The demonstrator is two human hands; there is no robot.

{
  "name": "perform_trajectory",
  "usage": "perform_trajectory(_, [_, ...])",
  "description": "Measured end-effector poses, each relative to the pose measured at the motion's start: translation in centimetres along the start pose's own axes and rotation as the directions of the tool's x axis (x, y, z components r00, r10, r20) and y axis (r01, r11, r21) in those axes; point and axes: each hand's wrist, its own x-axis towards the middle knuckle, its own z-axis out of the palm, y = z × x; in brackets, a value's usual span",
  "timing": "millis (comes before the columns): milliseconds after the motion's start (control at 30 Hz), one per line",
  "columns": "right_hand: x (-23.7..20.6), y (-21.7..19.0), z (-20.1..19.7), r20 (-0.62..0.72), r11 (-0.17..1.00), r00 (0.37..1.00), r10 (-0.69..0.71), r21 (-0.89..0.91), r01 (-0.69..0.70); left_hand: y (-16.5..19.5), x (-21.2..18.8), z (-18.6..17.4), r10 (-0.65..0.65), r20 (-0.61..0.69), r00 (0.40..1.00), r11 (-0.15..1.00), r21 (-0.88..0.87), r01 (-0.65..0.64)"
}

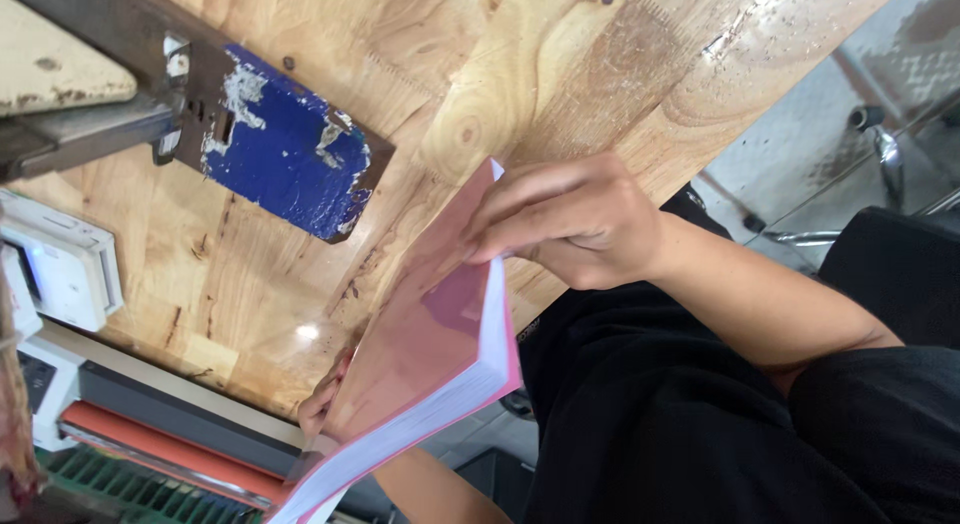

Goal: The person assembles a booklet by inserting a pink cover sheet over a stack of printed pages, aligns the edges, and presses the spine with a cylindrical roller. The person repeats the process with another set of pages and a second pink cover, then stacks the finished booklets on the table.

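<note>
Your hand at three o'clock (575,224) pinches the top edge of the pink-covered paper stack (430,354), fingers curled closed over it. At seven o'clock your other hand (322,404) supports the stack from behind, fingertips just showing, above the wooden table (520,94).

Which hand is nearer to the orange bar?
Left. The left hand is under the pink book, close to the orange bar; the right hand grips the book's far end.

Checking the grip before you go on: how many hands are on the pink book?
2. One hand grips the top edge of the pink book, fingers curled over the pages. The other hand is at its lower left edge, mostly hidden behind it.
</note>
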Motion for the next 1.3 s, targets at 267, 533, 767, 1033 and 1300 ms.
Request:
perform_trajectory(267, [-0.3,0.4,-0.4,-0.053,0.996,0.995,0.08,0.038,-0.078,0.1,-0.1,-1.4,-0.226,-0.032,0.974,0.952,-0.219,0.214])
perform_trajectory(533, [-0.6,0.6,-0.4,-0.063,0.996,0.995,0.08,0.056,-0.076,1.3,-0.1,-0.5,-0.267,-0.026,0.963,0.962,-0.059,0.265])
perform_trajectory(767, [-0.6,1.2,-0.2,-0.061,1.0,0.998,0.003,0.007,-0.003,1.2,-0.3,0.7,-0.149,-0.063,0.987,0.987,0.057,0.153])
perform_trajectory(1033, [-0.9,-1.4,3.3,-0.112,0.968,0.99,0.087,-0.226,-0.11,0.6,-0.9,1.6,-0.09,-0.16,0.983,0.99,0.092,0.106])
perform_trajectory(1300, [-1.0,-2.3,4.6,-0.172,0.974,0.98,0.101,-0.184,-0.133,0.5,-0.7,2.2,0.007,-0.105,0.994,0.993,0.122,0.006])
